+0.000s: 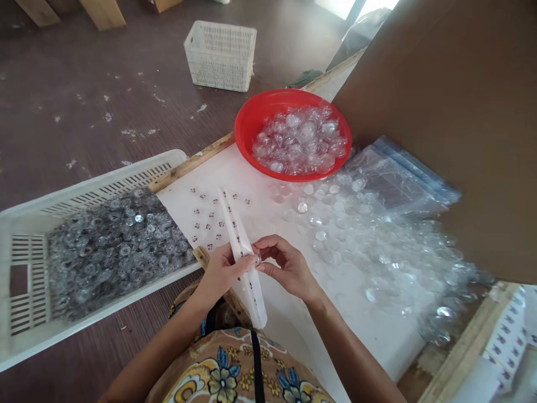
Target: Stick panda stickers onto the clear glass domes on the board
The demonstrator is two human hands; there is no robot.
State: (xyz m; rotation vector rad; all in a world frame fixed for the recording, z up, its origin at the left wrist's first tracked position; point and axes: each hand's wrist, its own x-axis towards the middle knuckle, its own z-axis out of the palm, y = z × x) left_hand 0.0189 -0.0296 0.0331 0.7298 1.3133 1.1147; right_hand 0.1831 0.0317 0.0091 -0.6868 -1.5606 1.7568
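Note:
My left hand (224, 268) grips a folded white sticker sheet (235, 226), a long strip with small dark printed figures along it. At the strip's right edge, the thumb and fingers of my right hand (285, 266) pinch a small transparent piece (257, 258); its exact shape is hard to make out. Just beyond my left hand, several small dark printed figures (208, 226) lie in rows on the white tabletop (188, 196). Many loose transparent plastic discs (335, 224) are spread over the table to the right of my hands.
A red basin (247, 143) full of transparent domed pieces stands at the table's far side. On the left, a white crate (25, 224) holds many discs with dark prints. Zip bags (403, 173) lie by a brown cardboard panel (440, 112). Another white basket (220, 56) is on the floor.

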